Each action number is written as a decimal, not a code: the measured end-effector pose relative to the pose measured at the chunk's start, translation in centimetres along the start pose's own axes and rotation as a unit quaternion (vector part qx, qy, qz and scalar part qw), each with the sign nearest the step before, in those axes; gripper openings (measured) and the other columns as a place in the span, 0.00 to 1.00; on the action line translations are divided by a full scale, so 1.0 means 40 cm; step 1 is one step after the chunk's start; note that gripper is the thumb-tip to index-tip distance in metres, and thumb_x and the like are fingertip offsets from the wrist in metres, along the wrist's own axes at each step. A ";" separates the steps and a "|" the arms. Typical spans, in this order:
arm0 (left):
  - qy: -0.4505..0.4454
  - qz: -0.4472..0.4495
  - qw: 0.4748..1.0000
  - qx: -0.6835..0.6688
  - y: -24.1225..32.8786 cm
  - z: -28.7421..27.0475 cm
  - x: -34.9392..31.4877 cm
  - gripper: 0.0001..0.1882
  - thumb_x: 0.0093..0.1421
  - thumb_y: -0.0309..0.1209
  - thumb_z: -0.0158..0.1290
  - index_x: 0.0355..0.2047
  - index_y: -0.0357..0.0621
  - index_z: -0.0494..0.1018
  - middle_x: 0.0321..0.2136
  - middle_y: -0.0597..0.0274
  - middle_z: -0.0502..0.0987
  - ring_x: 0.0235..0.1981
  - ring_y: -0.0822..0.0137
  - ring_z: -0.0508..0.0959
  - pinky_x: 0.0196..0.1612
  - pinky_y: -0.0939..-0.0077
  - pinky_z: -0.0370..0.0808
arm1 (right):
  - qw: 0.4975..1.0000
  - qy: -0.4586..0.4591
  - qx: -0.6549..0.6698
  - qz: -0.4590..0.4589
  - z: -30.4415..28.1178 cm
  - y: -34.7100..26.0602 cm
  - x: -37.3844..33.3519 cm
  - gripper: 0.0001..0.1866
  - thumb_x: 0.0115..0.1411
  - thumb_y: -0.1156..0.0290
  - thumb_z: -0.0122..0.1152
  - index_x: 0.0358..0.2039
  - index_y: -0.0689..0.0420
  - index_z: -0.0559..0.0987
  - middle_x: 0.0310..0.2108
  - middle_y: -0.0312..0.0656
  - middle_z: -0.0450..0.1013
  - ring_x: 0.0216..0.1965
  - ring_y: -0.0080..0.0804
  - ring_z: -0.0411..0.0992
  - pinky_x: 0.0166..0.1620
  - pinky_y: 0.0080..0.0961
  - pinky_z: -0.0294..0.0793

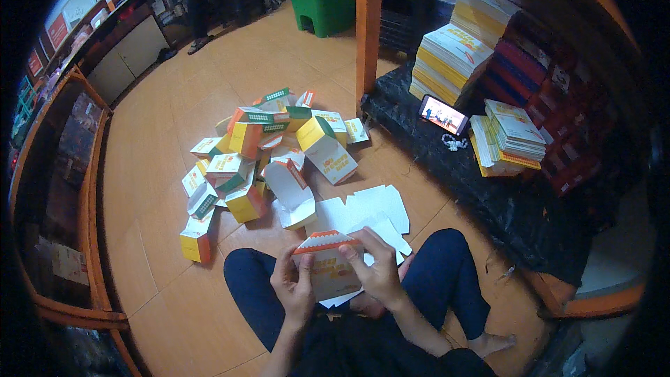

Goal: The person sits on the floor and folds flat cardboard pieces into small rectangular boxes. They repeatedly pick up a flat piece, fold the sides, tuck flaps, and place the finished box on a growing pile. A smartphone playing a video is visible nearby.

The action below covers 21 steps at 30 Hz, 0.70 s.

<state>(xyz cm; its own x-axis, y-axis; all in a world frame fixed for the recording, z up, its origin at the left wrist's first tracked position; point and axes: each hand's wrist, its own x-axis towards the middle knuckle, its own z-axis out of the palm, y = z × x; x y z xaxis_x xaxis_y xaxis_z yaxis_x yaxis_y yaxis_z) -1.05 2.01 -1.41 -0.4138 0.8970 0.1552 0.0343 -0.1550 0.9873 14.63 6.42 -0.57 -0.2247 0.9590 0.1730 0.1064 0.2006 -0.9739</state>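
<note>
A white cardboard box (333, 276) with yellow print and an orange top edge is held up over my lap. My left hand (294, 281) grips its left side, thumb on the printed face. On its right side my right hand (380, 269) closes round the upper corner, thumb pressed near the orange edge. Some fingers are hidden behind the box. Flat white cardboard blanks (377, 209) lie overlapping on the floor just beyond it. Past them spreads a heap of folded boxes (244, 199) in white, yellow, green and orange, several with flaps standing up.
On the right, a low black-covered platform (412, 129) bears a tall stack of flat cartons (450, 63), a smaller stack (513, 132), a lit phone (443, 115) and a beaded string (453, 143). A green bin (321, 3) and an orange post (368, 28) stand beyond. Another person's legs (206, 7) show far left.
</note>
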 end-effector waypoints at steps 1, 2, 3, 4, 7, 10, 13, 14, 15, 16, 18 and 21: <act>-0.022 -0.012 1.000 -0.005 -0.001 -0.010 0.004 0.12 0.66 0.25 0.55 0.48 0.35 0.75 0.39 0.61 0.80 0.43 0.72 0.78 0.47 0.78 0.74 | 1.000 -0.007 0.001 0.003 -0.006 0.000 0.001 0.11 0.67 0.69 0.62 0.44 0.62 0.78 0.39 0.42 0.77 0.39 0.20 0.73 0.41 0.23 0.72; -0.043 -0.023 0.999 -0.009 -0.001 -0.021 0.008 0.11 0.65 0.25 0.55 0.47 0.35 0.75 0.39 0.61 0.81 0.43 0.73 0.78 0.47 0.79 0.73 | 1.000 -0.014 0.003 0.005 -0.011 0.001 0.003 0.11 0.67 0.69 0.62 0.44 0.63 0.79 0.37 0.42 0.78 0.37 0.20 0.73 0.39 0.24 0.72; -0.063 -0.038 0.996 -0.040 -0.004 -0.030 0.012 0.11 0.64 0.24 0.55 0.47 0.35 0.76 0.38 0.61 0.81 0.42 0.73 0.78 0.46 0.79 0.73 | 0.996 -0.039 0.027 0.070 -0.016 0.003 0.003 0.10 0.67 0.70 0.61 0.44 0.63 0.80 0.36 0.40 0.80 0.35 0.20 0.75 0.39 0.22 0.74; -0.083 -0.053 0.993 -0.071 -0.008 -0.037 0.018 0.11 0.64 0.24 0.56 0.46 0.35 0.76 0.37 0.62 0.81 0.41 0.74 0.78 0.46 0.79 0.73 | 0.998 -0.034 0.041 0.018 -0.010 0.007 0.005 0.11 0.67 0.69 0.61 0.46 0.61 0.79 0.36 0.42 0.81 0.34 0.21 0.77 0.37 0.23 0.75; -0.081 -0.066 0.993 -0.062 -0.020 -0.050 0.025 0.10 0.63 0.23 0.55 0.45 0.36 0.77 0.38 0.63 0.81 0.41 0.75 0.78 0.46 0.79 0.72 | 0.999 -0.033 0.027 -0.003 0.006 0.014 0.004 0.15 0.68 0.69 0.59 0.53 0.59 0.76 0.37 0.47 0.82 0.36 0.25 0.81 0.35 0.25 0.78; 0.013 -0.038 0.997 -0.066 -0.026 -0.046 0.043 0.11 0.63 0.24 0.55 0.46 0.37 0.75 0.40 0.62 0.81 0.42 0.73 0.78 0.48 0.77 0.72 | 0.985 -0.034 0.160 0.060 0.019 0.009 -0.018 0.17 0.68 0.70 0.59 0.56 0.60 0.75 0.37 0.48 0.81 0.36 0.28 0.81 0.36 0.26 0.79; 0.075 -0.024 0.988 -0.135 -0.017 -0.034 0.065 0.13 0.63 0.24 0.54 0.48 0.38 0.73 0.43 0.60 0.80 0.44 0.72 0.78 0.50 0.74 0.73 | 0.995 -0.068 0.063 0.048 0.013 0.001 -0.029 0.18 0.68 0.72 0.59 0.56 0.63 0.75 0.35 0.44 0.81 0.36 0.26 0.80 0.37 0.23 0.77; 0.091 -0.024 0.981 -0.168 -0.012 -0.029 0.068 0.13 0.63 0.24 0.53 0.48 0.38 0.72 0.44 0.60 0.80 0.44 0.71 0.78 0.50 0.73 0.73 | 0.995 -0.084 0.017 0.050 0.010 0.001 -0.027 0.17 0.68 0.72 0.59 0.55 0.64 0.76 0.34 0.42 0.81 0.36 0.23 0.79 0.38 0.20 0.76; 0.091 -0.022 0.980 -0.173 -0.007 -0.020 0.066 0.17 0.64 0.24 0.53 0.54 0.37 0.70 0.46 0.58 0.80 0.46 0.68 0.79 0.53 0.71 0.73 | 0.994 -0.066 0.043 0.070 0.002 0.000 -0.028 0.14 0.68 0.72 0.59 0.50 0.65 0.78 0.32 0.42 0.81 0.32 0.21 0.78 0.36 0.19 0.75; 0.044 -0.053 0.986 -0.151 -0.002 -0.016 0.058 0.19 0.65 0.25 0.54 0.55 0.36 0.69 0.46 0.57 0.79 0.47 0.67 0.78 0.54 0.70 0.73 | 0.997 -0.028 0.055 0.052 -0.002 0.001 -0.025 0.13 0.68 0.70 0.58 0.48 0.66 0.78 0.32 0.43 0.81 0.31 0.21 0.78 0.35 0.19 0.75; -0.054 -0.112 0.984 -0.127 0.009 -0.012 0.028 0.21 0.66 0.25 0.54 0.58 0.34 0.67 0.48 0.55 0.79 0.49 0.66 0.78 0.56 0.69 0.73 | 0.994 0.041 0.099 0.029 -0.009 0.008 -0.017 0.14 0.69 0.68 0.58 0.46 0.66 0.79 0.31 0.46 0.82 0.29 0.21 0.78 0.33 0.20 0.76; -0.263 -0.066 0.962 -0.017 0.011 -0.040 0.018 0.28 0.66 0.25 0.55 0.64 0.32 0.62 0.51 0.52 0.77 0.50 0.64 0.78 0.52 0.68 0.76 | 0.981 0.094 0.166 0.038 -0.023 0.014 -0.015 0.13 0.70 0.67 0.57 0.42 0.66 0.79 0.33 0.45 0.82 0.31 0.22 0.77 0.36 0.19 0.74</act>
<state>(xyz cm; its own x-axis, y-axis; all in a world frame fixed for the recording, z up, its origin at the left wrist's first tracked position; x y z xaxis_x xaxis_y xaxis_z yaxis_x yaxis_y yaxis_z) -2.80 1.91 -0.91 0.1060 0.9938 0.0336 -0.0203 -0.0316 0.9993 15.74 6.14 -1.10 -0.0419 0.9948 0.0925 -0.2130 0.0816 -0.9737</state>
